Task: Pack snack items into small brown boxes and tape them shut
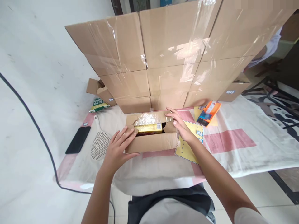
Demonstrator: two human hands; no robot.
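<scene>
A small cardboard box sits on the cloth-covered table in front of me, its top partly uncovered. Inside it lies a yellow packet or carton with a barcode, next to something dark red that I cannot make out. My left hand rests on the box's left end with fingers spread over the folded flap. At the right end, my right hand touches the flap and the back right corner, its fingers stretched out. The long back flap, covered in shiny tape, stands behind the opening.
A tall taped cardboard screen rises behind the box. Left lie a black phone, a white perforated scoop and a green packet. Right are a yellow notched card and an orange packet. A black cable hangs left.
</scene>
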